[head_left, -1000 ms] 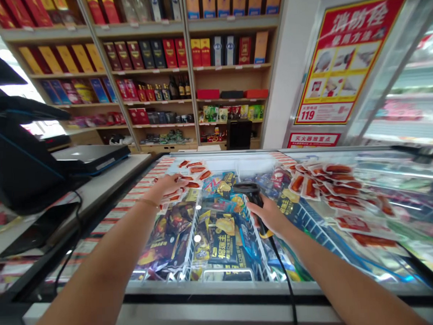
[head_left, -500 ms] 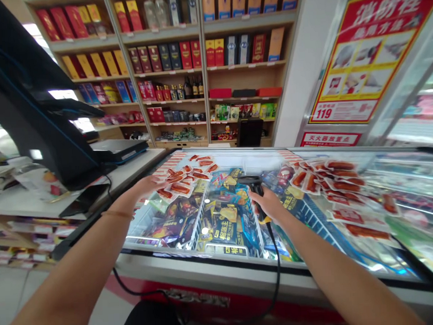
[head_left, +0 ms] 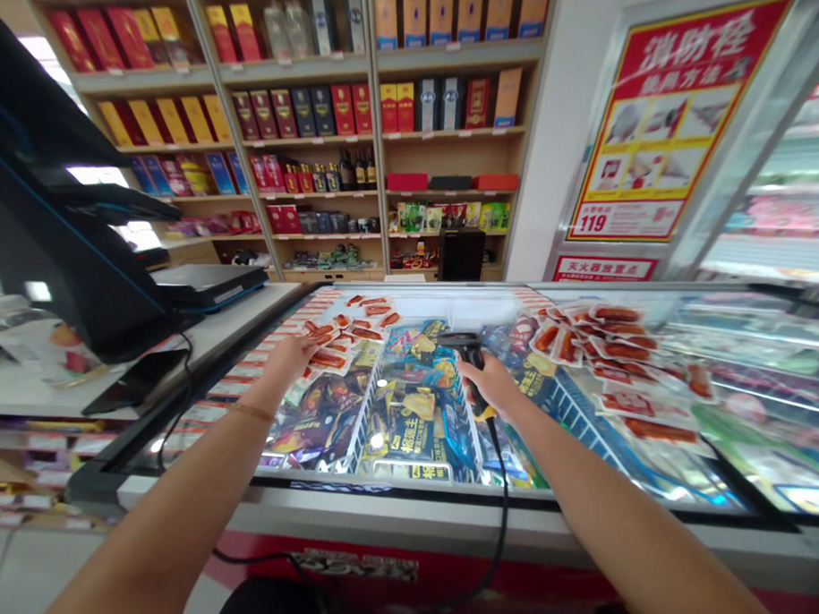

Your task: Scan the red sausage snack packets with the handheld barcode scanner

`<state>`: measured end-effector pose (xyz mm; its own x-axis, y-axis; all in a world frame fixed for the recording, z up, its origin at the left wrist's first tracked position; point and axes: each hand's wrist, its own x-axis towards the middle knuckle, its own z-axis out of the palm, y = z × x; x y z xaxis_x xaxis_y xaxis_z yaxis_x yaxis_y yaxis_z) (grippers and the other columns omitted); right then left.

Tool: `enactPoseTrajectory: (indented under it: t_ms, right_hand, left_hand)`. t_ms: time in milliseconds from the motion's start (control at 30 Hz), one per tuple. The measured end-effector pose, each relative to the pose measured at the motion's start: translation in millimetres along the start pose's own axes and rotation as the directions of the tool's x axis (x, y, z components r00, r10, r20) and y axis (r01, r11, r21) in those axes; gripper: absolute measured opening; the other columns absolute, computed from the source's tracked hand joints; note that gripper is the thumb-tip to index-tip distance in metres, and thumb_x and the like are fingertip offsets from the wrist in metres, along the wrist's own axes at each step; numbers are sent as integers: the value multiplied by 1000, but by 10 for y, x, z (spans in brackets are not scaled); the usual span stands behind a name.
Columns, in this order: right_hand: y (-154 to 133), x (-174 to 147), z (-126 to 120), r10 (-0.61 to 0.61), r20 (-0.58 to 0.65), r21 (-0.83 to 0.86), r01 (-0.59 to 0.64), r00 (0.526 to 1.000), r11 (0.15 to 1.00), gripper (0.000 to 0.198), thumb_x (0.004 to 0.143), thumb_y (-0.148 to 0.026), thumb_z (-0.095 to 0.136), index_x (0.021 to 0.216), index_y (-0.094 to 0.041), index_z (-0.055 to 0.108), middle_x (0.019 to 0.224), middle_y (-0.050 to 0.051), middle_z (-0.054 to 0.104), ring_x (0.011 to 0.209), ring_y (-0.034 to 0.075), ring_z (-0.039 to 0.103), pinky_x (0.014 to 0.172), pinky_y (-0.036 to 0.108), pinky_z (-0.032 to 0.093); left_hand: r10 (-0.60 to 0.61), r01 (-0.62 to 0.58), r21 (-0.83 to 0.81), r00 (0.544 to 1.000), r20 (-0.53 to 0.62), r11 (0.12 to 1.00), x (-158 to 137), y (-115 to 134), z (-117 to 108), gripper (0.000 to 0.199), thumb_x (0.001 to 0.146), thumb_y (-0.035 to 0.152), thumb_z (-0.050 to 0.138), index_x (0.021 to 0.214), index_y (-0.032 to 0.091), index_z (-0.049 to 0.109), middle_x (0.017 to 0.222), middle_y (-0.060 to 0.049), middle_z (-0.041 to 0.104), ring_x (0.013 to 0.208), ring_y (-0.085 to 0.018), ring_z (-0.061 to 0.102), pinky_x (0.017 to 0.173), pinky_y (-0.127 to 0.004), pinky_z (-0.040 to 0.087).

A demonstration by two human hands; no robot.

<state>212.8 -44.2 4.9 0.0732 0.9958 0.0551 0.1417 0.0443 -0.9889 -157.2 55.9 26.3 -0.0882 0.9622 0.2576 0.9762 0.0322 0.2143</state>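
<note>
My left hand (head_left: 293,358) reaches over the glass freezer lid to a loose heap of sausage packets (head_left: 331,356), clear wrappers with reddish-brown sausages inside. Its fingers extend onto the near packets; the fingertips are partly hidden, and no packet is lifted. My right hand (head_left: 491,385) is wrapped round the handle of a black barcode scanner (head_left: 465,343), held above the middle of the lid with its head toward the left. From the handle's base a black cable (head_left: 505,483) hangs down past the freezer's front edge.
More sausage packets (head_left: 618,335) lie on the lid at right. Under the glass, white wire baskets (head_left: 363,420) hold bagged frozen goods (head_left: 414,428). A counter on the left carries a black checkout machine (head_left: 63,221), a scale (head_left: 211,283) and a phone (head_left: 135,381). Shelves of boxes stand behind.
My left hand has moved forward and right onto the near sausage packets. The right hand keeps the scanner in about the same place over the lid. The view has shifted slightly right.
</note>
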Motion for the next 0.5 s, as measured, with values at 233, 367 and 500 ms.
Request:
enactPoseTrajectory:
  t_ms: [233, 367, 500]
  right_hand:
    - [-47, -16, 1, 0, 7, -16, 0, 1000, 1000, 25, 75, -37, 63, 88, -20, 51, 56, -7, 55, 35, 11, 52, 36, 23, 40]
    - [-67, -22, -14, 1, 9, 0, -1, 1000, 1000, 22, 76, -35, 62, 87, -19, 51, 56, -7, 55, 35, 11, 52, 37, 24, 41]
    - [-56, -6, -30, -35, 9, 2, 35, 999, 999, 23, 76, -35, 62, 89, -20, 51, 55, -7, 54, 35, 12, 52, 37, 24, 42]
  left_hand:
    - [39, -35, 227, 999, -13, 973, -65, 288, -142, 42, 94, 38, 31, 112, 17, 63, 105, -17, 70, 102, -31, 65, 80, -38, 49]
    - [96, -93, 124, 995, -17, 988, -66, 648, -124, 39, 94, 36, 33, 113, 18, 62, 99, -14, 72, 97, -30, 67, 80, -37, 49]
    - [176, -178, -158, 984, -26, 971, -38, 1076, 71, 32, 91, 35, 43, 98, 16, 68, 89, -11, 73, 89, -25, 69, 77, -32, 51]
